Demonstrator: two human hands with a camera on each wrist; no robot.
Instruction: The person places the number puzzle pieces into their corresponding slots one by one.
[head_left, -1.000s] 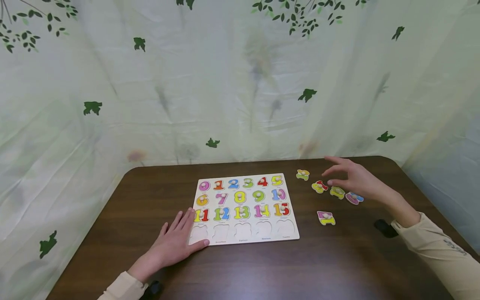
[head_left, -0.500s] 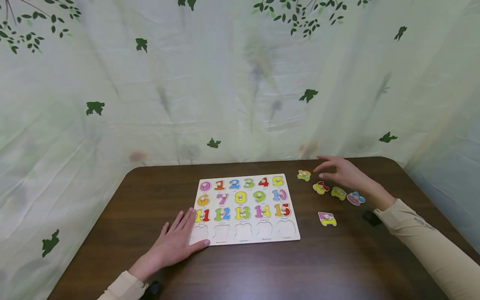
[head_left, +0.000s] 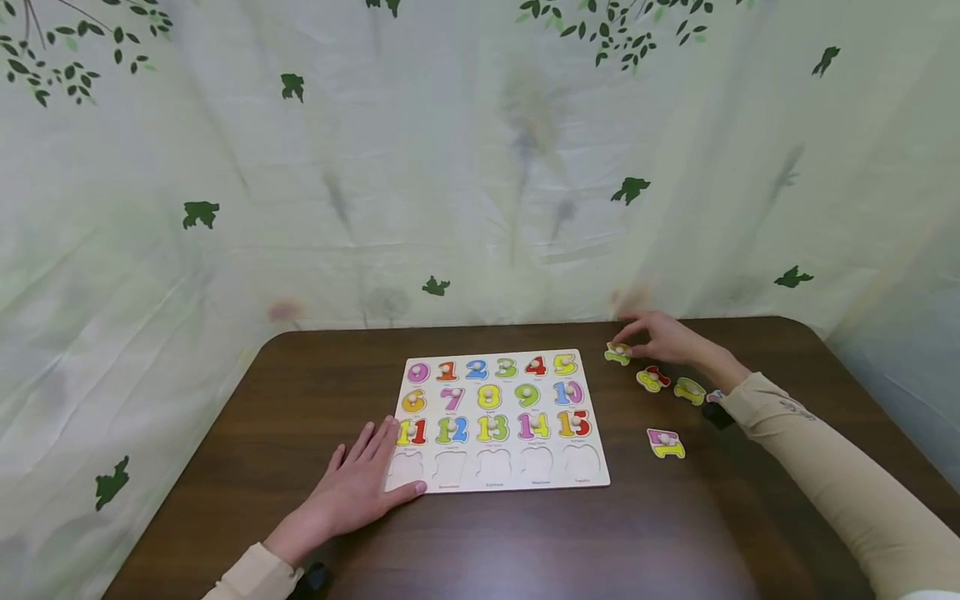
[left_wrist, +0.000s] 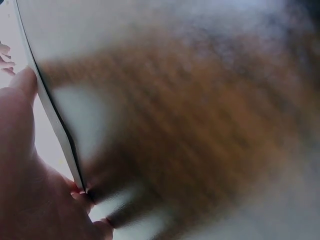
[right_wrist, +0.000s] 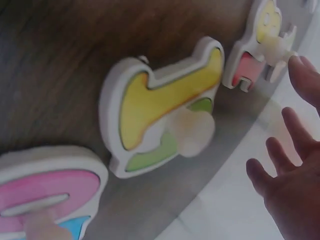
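Note:
My left hand (head_left: 352, 483) lies spread on the near left corner of a white number puzzle board (head_left: 480, 483), fingers over its left edge and thumb along the front edge. In the left wrist view the thumb (left_wrist: 27, 82) presses at the board's rim. Coloured numbers with knobs fill the upper rows; the bottom row shows bare recesses. At the back right, thumb and forefinger of my right hand (head_left: 663, 337) are at a yellow-green number puzzle piece (head_left: 616, 357) lying on the table. I cannot tell whether they pinch its knob.
Several loose puzzle pieces lie right of the board: a red-yellow one (head_left: 652, 380), a yellow-green one (right_wrist: 172, 102), a pink-blue one (right_wrist: 55, 187) partly behind the right sleeve, and a pink-yellow one (head_left: 666, 443) nearer. A leaf-printed curtain (head_left: 480, 167) hangs behind the brown table (head_left: 525, 550).
My right hand has moved left and down from above the loose pieces to the farthest yellow-green piece. The left hand stays on the board. The head view has shifted slightly.

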